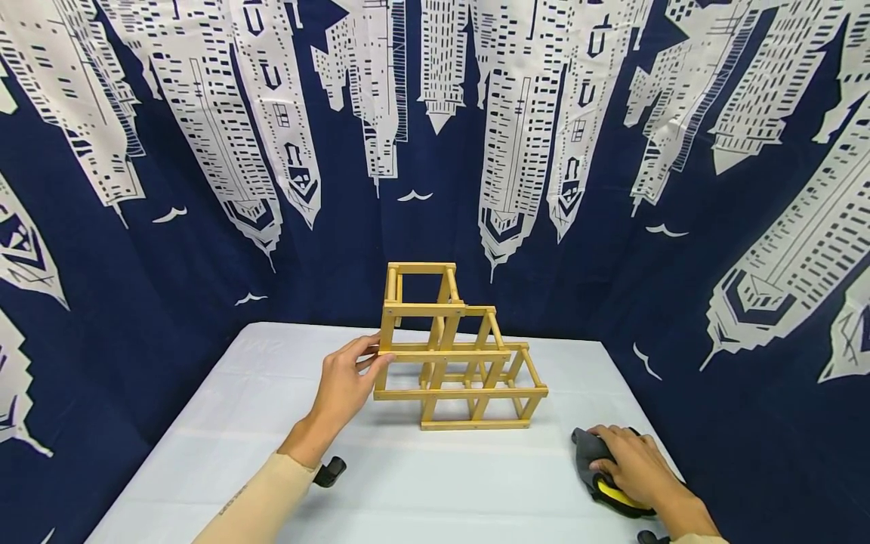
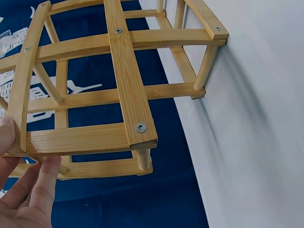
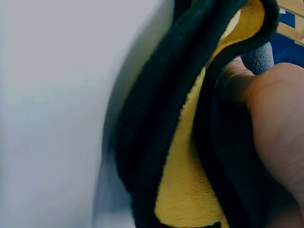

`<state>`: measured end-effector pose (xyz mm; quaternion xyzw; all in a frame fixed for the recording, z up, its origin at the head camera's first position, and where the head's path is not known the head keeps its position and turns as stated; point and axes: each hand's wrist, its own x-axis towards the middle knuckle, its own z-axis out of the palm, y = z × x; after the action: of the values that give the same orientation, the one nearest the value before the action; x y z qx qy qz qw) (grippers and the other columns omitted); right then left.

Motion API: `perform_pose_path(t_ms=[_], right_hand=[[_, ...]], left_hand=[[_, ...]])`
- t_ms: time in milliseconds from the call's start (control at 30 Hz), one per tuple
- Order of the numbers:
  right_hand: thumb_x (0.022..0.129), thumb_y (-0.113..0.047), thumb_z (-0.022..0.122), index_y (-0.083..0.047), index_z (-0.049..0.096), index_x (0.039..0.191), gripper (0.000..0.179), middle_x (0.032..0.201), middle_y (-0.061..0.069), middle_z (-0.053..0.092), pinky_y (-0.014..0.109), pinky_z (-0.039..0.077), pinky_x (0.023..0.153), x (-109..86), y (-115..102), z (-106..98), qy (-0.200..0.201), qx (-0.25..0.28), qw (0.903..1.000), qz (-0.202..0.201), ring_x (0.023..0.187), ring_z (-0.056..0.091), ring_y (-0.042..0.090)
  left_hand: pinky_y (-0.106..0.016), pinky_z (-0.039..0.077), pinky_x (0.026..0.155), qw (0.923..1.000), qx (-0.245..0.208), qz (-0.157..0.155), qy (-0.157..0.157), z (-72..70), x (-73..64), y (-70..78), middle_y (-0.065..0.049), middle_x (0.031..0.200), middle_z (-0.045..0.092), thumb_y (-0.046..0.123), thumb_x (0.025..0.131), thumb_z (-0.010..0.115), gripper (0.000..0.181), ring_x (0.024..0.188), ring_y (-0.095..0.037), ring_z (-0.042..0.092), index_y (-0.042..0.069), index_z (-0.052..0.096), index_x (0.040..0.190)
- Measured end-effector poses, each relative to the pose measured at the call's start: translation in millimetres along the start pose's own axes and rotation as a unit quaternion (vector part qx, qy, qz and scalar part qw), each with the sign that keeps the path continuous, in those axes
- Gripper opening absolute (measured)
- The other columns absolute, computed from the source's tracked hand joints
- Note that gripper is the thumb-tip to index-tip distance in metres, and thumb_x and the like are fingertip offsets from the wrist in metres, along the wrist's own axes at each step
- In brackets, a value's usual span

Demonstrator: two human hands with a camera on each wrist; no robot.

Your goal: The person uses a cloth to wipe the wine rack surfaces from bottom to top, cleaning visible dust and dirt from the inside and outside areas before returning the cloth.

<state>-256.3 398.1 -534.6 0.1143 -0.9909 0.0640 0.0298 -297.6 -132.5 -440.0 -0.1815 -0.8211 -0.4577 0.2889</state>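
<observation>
Left hand on a wooden rack, right hand on a bunched cloth

The left hand (image 1: 350, 383) has the stepped wooden rack (image 1: 445, 356) by its side, thumb on the near face and fingers bent in behind, so the grip is a partly closed pinch around the frame's edge. The rack stands just to the right of this hand, between the two hands but much closer to the left one. It is built of flat light-coloured strips joined by round rods, with screw heads showing in the left wrist view. Its tiers step down toward the right hand, and its lowest section sits farther right than the corner being held.

The right hand (image 1: 637, 468) is curled over a dark grey and yellow cloth (image 1: 588, 453), its thumb pressed into a fold; the fingertips are partly hidden. The cloth lies bunched beneath that hand on the white surface (image 1: 224, 423), well apart from the rack. A small black object (image 1: 331, 472) shows beside the left wrist, next to a beige sleeve (image 1: 268, 495). Beyond both hands hangs a navy fabric (image 1: 408, 234) printed with white upside-down buildings.
</observation>
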Motion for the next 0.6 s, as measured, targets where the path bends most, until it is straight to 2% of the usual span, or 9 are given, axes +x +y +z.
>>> perform_pose_path(t_ms=[133, 267, 467, 600], right_hand=[[0.098, -0.033, 0.094, -0.013, 0.075, 0.14, 0.05, 0.133, 0.017, 0.082, 0.059, 0.054, 0.09, -4.4, -6, 1, 0.039, -0.006, 0.9992, -0.009, 0.121, 0.078, 0.042], [0.095, -0.028, 0.097, -0.017, 0.072, 0.138, 0.05, 0.125, 0.012, 0.084, 0.056, 0.054, 0.09, -6.3, -19, 2, 0.085, 0.001, 0.9961, -0.021, 0.113, 0.08, 0.035], [0.095, -0.024, 0.098, -0.018, 0.073, 0.134, 0.047, 0.126, 0.007, 0.085, 0.061, 0.06, 0.101, 0.8, -51, -6, 0.141, 0.014, 0.9875, -0.069, 0.112, 0.08, 0.027], [0.095, -0.025, 0.098, -0.018, 0.076, 0.135, 0.046, 0.125, 0.0, 0.083, 0.052, 0.064, 0.099, 10.1, -75, -10, 0.162, 0.005, 0.9813, -0.104, 0.105, 0.075, 0.018]], left_hand=[[-0.043, 0.073, 0.095, 1.0, 0.001, -0.004, -0.001, 0.6, 0.1, 1.1, -0.019, 0.13, 0.086, 0.012, 0.101, 0.092, 0.033, 0.119, -0.04, 0.086, 0.0, 0.082, 0.131], [-0.042, 0.074, 0.094, 0.9999, -0.005, -0.014, -0.007, 1.7, 0.0, 0.4, -0.019, 0.133, 0.085, 0.013, 0.102, 0.091, 0.035, 0.119, -0.04, 0.086, 0.001, 0.082, 0.133], [-0.042, 0.074, 0.093, 0.9997, -0.008, -0.022, -0.011, 0.6, -0.1, 1.0, -0.02, 0.135, 0.084, 0.013, 0.101, 0.092, 0.038, 0.115, -0.04, 0.088, 0.0, 0.081, 0.135], [-0.042, 0.074, 0.093, 0.9997, -0.003, -0.021, -0.011, -0.4, 1.4, 1.7, -0.02, 0.135, 0.084, 0.012, 0.101, 0.092, 0.038, 0.112, -0.04, 0.088, 0.0, 0.081, 0.135]])
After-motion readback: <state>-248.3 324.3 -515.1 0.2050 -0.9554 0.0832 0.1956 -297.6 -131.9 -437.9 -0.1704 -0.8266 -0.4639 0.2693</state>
